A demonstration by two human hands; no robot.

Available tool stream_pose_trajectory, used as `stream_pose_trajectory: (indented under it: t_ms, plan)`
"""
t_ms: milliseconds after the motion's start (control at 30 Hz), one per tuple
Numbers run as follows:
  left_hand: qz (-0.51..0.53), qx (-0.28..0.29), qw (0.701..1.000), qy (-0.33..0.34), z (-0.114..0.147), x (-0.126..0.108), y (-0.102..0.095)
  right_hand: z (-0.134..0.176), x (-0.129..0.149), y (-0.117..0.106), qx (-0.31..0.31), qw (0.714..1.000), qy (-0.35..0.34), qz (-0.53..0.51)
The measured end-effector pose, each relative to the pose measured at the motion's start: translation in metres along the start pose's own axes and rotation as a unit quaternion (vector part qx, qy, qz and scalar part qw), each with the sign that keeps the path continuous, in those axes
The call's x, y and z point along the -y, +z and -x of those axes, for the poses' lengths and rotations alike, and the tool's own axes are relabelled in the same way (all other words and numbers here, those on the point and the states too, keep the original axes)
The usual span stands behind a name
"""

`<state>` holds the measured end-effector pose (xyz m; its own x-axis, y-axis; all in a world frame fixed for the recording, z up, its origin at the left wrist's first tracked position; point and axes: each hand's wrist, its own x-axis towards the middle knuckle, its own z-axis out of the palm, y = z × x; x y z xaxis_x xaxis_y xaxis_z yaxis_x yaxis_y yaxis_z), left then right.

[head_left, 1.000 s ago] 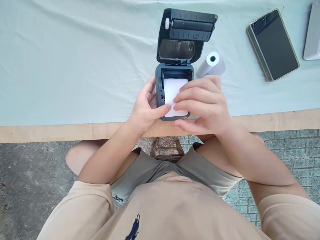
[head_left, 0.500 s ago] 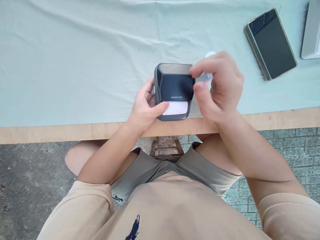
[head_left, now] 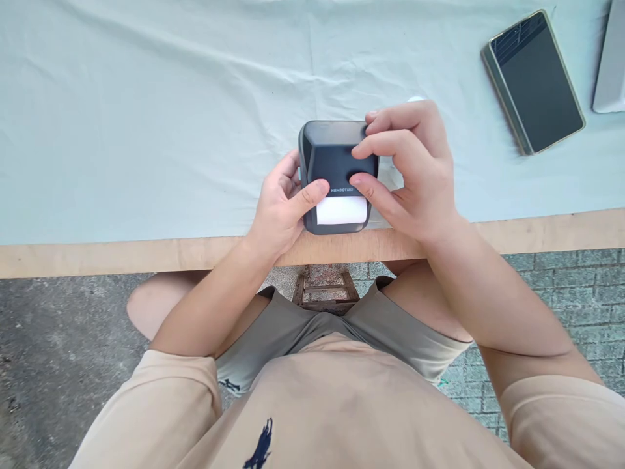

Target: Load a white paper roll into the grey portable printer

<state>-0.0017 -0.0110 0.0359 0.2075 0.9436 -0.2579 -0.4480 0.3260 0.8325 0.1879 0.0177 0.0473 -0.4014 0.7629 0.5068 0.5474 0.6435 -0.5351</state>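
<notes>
A dark label printer [head_left: 326, 170] with NIIMBOT lettering on its cover is held near the table's front edge. A white label [head_left: 342, 211] shows at its lower end. My left hand [head_left: 283, 212] is closed around the printer's left side, thumb on the front just above the label, with the other fingers partly hidden behind. At the printer's right side is my right hand [head_left: 415, 169]. Its thumb and index fingertips lie over the dark cover, apart from each other, and the middle fingertip is by the upper right corner.
A phone [head_left: 534, 85] lies at the right on the pale cloth [head_left: 170, 130], on top of a box-like thing. Part of a grey object [head_left: 610, 71] shows at the right edge. Behind my right hand a small white thing [head_left: 416, 99] peeks out. The table's wooden edge [head_left: 97, 255] runs in front.
My right hand has moved left over the printer's cover, and its fingers have spread. My left thumb has shifted up off the label onto the cover's lower edge.
</notes>
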Motion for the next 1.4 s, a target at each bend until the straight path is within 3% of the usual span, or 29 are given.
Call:
stream_pose_trajectory:
  t_ms: [200, 567, 800, 867, 1000, 1133, 1233, 1400]
  plan:
    - [0.005, 0.011, 1.0, 0.014, -0.001, 0.001, -0.001, 0.001, 0.001, 0.003, -0.02, 0.999, -0.032, 0.0]
    - [0.057, -0.005, 0.998, 0.021, -0.006, 0.004, -0.003, 0.003, -0.001, 0.002, 0.004, 1.0, 0.004, 0.004]
    - [0.046, 0.009, 0.998, 0.044, -0.005, 0.004, -0.001, 0.001, 0.003, -0.02, 0.064, 0.997, -0.037, 0.016]
    - [0.045, 0.012, 0.998, 0.045, -0.006, 0.005, -0.002, -0.001, 0.004, -0.024, 0.014, 0.997, -0.057, 0.047]
    - [0.049, 0.005, 0.998, 0.038, -0.007, 0.005, -0.001, -0.009, 0.012, -0.018, -0.186, 0.975, -0.077, 0.09]
    - [0.066, -0.004, 0.998, 0.022, -0.006, 0.006, -0.001, -0.016, 0.019, -0.004, -0.24, 0.971, 0.01, 0.016]
    - [0.079, 0.005, 0.996, 0.034, -0.007, 0.007, -0.001, -0.014, 0.02, 0.0, -0.213, 0.977, 0.014, -0.016]
    - [0.102, 0.014, 0.994, 0.036, -0.008, 0.009, -0.002, -0.01, 0.022, -0.008, -0.048, 0.991, -0.037, 0.116]
